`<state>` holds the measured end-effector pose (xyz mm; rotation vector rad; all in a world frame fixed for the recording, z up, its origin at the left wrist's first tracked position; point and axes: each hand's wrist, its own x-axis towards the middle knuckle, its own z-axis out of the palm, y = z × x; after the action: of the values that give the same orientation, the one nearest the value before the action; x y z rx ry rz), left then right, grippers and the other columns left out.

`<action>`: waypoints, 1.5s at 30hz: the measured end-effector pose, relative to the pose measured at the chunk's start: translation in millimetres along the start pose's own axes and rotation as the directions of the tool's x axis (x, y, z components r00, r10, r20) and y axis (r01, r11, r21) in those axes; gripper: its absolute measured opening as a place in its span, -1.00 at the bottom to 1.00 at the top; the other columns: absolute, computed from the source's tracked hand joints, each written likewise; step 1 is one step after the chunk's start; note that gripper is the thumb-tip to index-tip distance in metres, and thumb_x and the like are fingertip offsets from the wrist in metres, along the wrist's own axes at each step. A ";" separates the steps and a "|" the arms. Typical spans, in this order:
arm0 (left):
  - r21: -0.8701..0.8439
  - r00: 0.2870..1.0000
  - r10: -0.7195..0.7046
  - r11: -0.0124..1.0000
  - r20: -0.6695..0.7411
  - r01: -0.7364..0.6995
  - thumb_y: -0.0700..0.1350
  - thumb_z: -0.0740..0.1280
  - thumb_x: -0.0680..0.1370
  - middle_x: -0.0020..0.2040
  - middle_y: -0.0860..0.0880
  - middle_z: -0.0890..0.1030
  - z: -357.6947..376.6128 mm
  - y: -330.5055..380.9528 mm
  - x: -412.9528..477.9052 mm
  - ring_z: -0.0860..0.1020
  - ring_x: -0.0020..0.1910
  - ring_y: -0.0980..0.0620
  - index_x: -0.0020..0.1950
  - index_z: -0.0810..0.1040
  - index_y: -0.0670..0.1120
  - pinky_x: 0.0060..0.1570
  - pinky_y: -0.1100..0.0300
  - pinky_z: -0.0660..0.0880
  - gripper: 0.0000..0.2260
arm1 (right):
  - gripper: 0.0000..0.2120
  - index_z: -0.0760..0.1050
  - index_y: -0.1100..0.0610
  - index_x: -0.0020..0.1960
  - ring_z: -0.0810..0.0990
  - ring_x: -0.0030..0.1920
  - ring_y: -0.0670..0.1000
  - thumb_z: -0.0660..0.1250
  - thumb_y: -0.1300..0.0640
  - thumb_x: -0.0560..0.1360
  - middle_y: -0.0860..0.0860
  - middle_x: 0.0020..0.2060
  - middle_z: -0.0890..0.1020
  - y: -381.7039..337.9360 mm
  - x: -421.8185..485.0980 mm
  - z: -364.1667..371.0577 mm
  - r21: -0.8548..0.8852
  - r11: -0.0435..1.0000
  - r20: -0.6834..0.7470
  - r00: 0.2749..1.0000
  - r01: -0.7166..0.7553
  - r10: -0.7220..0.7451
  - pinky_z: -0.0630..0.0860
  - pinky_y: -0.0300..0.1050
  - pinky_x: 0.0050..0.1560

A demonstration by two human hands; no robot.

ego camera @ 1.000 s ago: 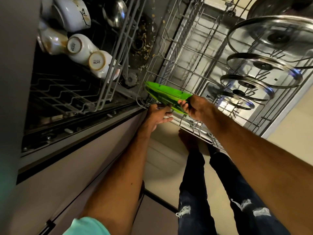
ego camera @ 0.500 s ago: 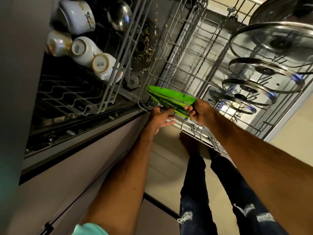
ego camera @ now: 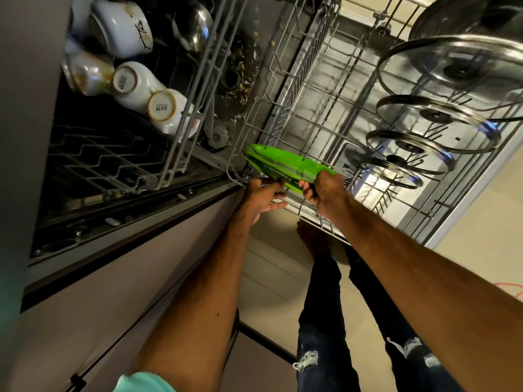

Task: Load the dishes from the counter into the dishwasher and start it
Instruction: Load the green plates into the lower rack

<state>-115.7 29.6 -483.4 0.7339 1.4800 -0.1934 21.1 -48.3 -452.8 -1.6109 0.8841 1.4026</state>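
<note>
A stack of green plates (ego camera: 283, 162) hovers tilted over the near left corner of the pulled-out lower rack (ego camera: 319, 114) of the dishwasher. My right hand (ego camera: 325, 190) grips the stack's near edge, fingers curled round it. My left hand (ego camera: 263, 196) is just beside it, thumb up at the stack's lower edge and fingers stretched fairly straight under it. The plates' far rim sits among the rack's wires; I cannot tell whether it rests on them.
Several glass lids (ego camera: 433, 114) stand in the lower rack's right side. The upper rack (ego camera: 181, 137) at left carries white cups (ego camera: 161, 108), a teapot (ego camera: 121, 26) and a steel bowl (ego camera: 192, 24). Food scraps lie on the tub floor (ego camera: 237, 89). My legs (ego camera: 322, 321) stand below.
Both hands and the green plates stay at the rack's near left corner, shifted only slightly. The left hand's fingers have spread a little under the stack.
</note>
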 end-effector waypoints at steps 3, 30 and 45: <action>0.004 1.000 0.000 1.000 -0.014 0.000 -0.19 0.42 0.58 0.05 -0.26 0.65 3.5 1.1 0.2 0.68 -0.09 -0.10 0.22 0.54 -0.31 -0.28 0.06 0.65 -0.72 | -0.68 0.52 0.30 0.20 0.50 -0.58 -0.06 0.03 0.32 0.63 0.19 -0.34 0.63 -1.3 -1.7 4.8 0.007 1.000 -0.046 0.999 0.018 -0.017 0.35 -0.29 -0.63; -0.008 1.000 -0.010 1.000 0.024 0.010 -0.15 0.46 0.56 -0.03 -0.19 0.66 -2.5 2.5 -1.3 0.67 -0.06 -0.11 0.06 0.56 -0.20 -0.26 0.05 0.68 -0.84 | -0.68 0.49 0.29 0.00 0.42 -0.66 -0.13 -0.04 0.32 0.62 0.12 -0.42 0.55 6.1 -11.2 -6.1 0.083 0.994 0.051 0.996 -0.075 0.071 0.23 -0.35 -0.69; -0.013 0.999 -0.024 1.000 0.043 0.025 -0.12 0.45 0.57 0.04 -0.19 0.64 -6.1 1.3 -3.8 0.66 -0.01 -0.11 0.29 0.51 -0.31 -0.23 0.04 0.68 -0.62 | -0.70 0.54 0.26 0.17 0.43 -0.59 -0.15 0.04 0.26 0.67 0.09 -0.39 0.57 4.8 13.5 1.7 0.098 0.995 0.118 0.993 -0.022 0.010 0.26 -0.34 -0.66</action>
<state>-120.6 32.8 -479.0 0.6974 1.4485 -0.2166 17.9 -48.8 -466.8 -1.4350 0.8853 1.4269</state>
